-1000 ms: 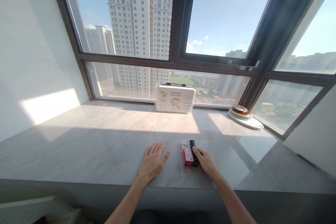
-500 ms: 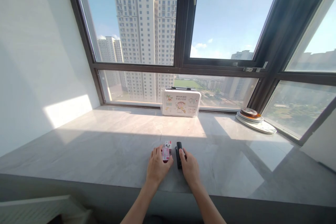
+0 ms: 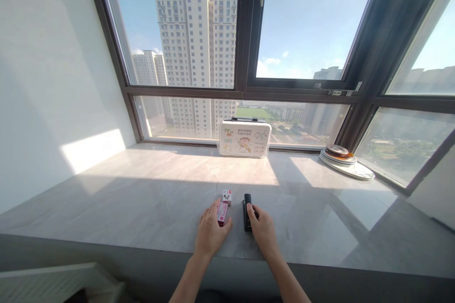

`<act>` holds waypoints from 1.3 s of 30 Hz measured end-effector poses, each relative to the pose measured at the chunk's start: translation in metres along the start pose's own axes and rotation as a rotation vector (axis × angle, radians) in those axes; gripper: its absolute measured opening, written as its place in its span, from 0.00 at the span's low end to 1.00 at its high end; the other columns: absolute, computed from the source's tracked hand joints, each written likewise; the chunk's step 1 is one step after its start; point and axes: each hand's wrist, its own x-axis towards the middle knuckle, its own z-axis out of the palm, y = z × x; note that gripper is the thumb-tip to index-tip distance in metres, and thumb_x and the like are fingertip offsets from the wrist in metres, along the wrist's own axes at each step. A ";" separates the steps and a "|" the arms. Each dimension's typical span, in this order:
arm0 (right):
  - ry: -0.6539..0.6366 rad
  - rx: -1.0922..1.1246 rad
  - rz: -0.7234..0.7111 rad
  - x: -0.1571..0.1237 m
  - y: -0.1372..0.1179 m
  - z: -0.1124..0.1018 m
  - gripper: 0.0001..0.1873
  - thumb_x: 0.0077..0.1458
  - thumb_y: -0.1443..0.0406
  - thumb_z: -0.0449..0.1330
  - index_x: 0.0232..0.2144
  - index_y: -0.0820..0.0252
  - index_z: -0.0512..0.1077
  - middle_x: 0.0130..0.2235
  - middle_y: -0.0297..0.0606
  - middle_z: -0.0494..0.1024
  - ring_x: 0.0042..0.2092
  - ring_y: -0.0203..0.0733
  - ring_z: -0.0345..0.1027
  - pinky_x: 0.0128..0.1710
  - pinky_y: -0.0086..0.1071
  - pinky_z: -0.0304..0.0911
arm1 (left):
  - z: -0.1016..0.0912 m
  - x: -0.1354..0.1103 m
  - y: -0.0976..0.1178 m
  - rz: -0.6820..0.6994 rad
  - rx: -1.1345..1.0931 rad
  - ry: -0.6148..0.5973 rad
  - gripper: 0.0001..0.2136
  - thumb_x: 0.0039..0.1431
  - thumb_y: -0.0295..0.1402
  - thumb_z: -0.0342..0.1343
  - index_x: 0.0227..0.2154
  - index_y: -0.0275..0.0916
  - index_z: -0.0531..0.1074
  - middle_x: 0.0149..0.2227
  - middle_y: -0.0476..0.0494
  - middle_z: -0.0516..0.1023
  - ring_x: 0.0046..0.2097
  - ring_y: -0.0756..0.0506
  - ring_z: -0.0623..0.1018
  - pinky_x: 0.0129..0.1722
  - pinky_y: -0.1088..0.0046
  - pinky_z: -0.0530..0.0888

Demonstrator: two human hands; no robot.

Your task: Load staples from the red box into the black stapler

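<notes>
A small pink-and-white box (image 3: 222, 213) sits in my left hand (image 3: 210, 231), between the fingers on its left side and the thumb at its right. Just beyond it a small white box (image 3: 227, 197) with a dark picture and a red mark rests on the grey ledge. My right hand (image 3: 263, 233) grips a black stapler (image 3: 248, 214), its thumb lying on top. The stapler points away from me, and a gap of bare ledge separates it from the two boxes.
A white case (image 3: 245, 140) with cartoon prints and a dark handle leans upright at the window. Stacked plates (image 3: 346, 163) occupy the right back corner. The marble-patterned ledge (image 3: 142, 208) ends at a front edge near my wrists, with a wall on the left.
My right hand has shifted the stapler slightly right and nearer. My left hand has drawn the pink-and-white box a little left and towards me, turning it somewhat; the white box shows more.
</notes>
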 end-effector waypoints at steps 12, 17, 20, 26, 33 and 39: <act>0.007 0.003 -0.002 -0.002 0.001 -0.001 0.29 0.67 0.46 0.46 0.39 0.56 0.80 0.29 0.37 0.80 0.31 0.44 0.73 0.30 0.31 0.58 | -0.009 0.021 -0.020 -0.104 -0.209 0.052 0.24 0.64 0.41 0.53 0.61 0.41 0.65 0.53 0.39 0.78 0.51 0.38 0.79 0.52 0.60 0.74; 0.012 -0.003 0.000 -0.001 0.003 0.001 0.28 0.66 0.46 0.46 0.42 0.56 0.79 0.28 0.36 0.78 0.30 0.43 0.72 0.29 0.31 0.57 | -0.007 0.016 -0.026 -0.033 -0.209 0.040 0.25 0.65 0.43 0.53 0.63 0.43 0.62 0.60 0.39 0.72 0.59 0.39 0.74 0.59 0.60 0.70; 0.024 -0.001 0.011 0.000 0.004 0.002 0.28 0.66 0.46 0.47 0.45 0.57 0.78 0.27 0.36 0.78 0.29 0.43 0.71 0.29 0.31 0.57 | -0.003 0.013 -0.032 0.016 -0.168 0.009 0.25 0.63 0.42 0.55 0.61 0.43 0.65 0.60 0.39 0.72 0.61 0.38 0.72 0.61 0.58 0.68; 0.015 0.017 0.008 -0.001 0.004 0.002 0.28 0.66 0.46 0.48 0.44 0.57 0.78 0.26 0.35 0.77 0.29 0.42 0.70 0.29 0.31 0.57 | -0.001 0.012 -0.032 0.012 -0.154 -0.014 0.24 0.62 0.40 0.56 0.61 0.43 0.67 0.57 0.39 0.75 0.57 0.38 0.76 0.59 0.57 0.70; 0.024 0.017 0.023 0.000 0.005 0.002 0.28 0.65 0.46 0.48 0.46 0.58 0.77 0.27 0.35 0.77 0.29 0.43 0.71 0.29 0.31 0.57 | -0.012 0.034 -0.051 -0.116 -0.150 0.080 0.24 0.61 0.41 0.57 0.60 0.44 0.67 0.55 0.41 0.78 0.53 0.39 0.79 0.54 0.62 0.74; 0.024 0.009 0.039 0.000 0.004 0.002 0.29 0.65 0.45 0.48 0.47 0.60 0.76 0.27 0.36 0.77 0.29 0.43 0.71 0.29 0.31 0.58 | -0.016 0.070 -0.077 -0.114 -0.128 0.093 0.23 0.58 0.41 0.59 0.56 0.44 0.71 0.53 0.41 0.79 0.53 0.38 0.78 0.55 0.59 0.73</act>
